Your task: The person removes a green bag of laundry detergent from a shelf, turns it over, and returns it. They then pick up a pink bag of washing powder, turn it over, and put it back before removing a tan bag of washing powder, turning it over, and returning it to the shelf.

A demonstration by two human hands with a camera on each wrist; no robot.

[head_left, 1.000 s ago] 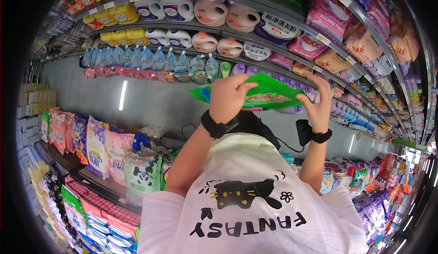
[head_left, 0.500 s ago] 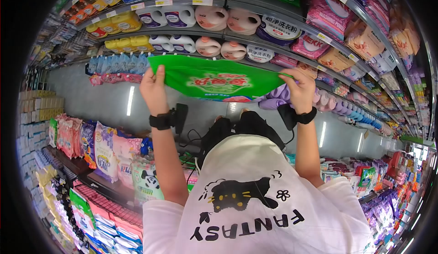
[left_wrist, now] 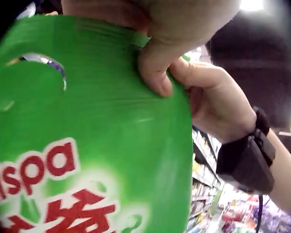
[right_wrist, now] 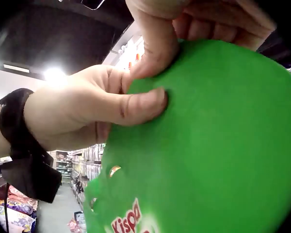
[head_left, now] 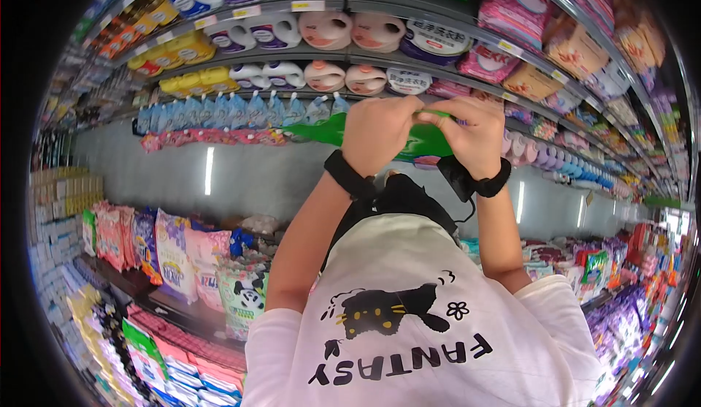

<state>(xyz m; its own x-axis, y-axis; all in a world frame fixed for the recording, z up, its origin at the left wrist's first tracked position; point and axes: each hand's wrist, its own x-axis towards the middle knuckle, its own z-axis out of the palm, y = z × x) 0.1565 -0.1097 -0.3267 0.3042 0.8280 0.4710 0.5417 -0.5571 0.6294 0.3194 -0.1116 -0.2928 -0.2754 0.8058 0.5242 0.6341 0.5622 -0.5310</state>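
Note:
Both hands are close together at the top edge of a green plastic bag (head_left: 321, 131), just beyond the person's waist in the head view. My left hand (head_left: 378, 135) pinches the edge, its thumb (left_wrist: 156, 73) pressed on the green face in the left wrist view. Right beside it, my right hand (head_left: 473, 133) pinches the same edge near one corner, thumb on one face and fingers behind. Red-and-white "Kispa" lettering (left_wrist: 36, 167) and a slot-shaped cutout (left_wrist: 51, 65) show on the bag. In the head view, the hands hide much of it.
Shelves ahead carry detergent jugs (head_left: 325, 31), pink washing powder bags (head_left: 515, 5) and blue refill pouches (head_left: 234, 111). Behind to the left, packaged bags (head_left: 175, 246) stand on another shelf. Grey aisle floor (head_left: 139, 169) lies between. A wrist camera (head_left: 456, 180) with a cable hangs below the right hand.
The hands were apart at 1.0 s and wider still at 0.5 s, with the bag stretched between them. Since then my left hand has slid right, up to the right hand.

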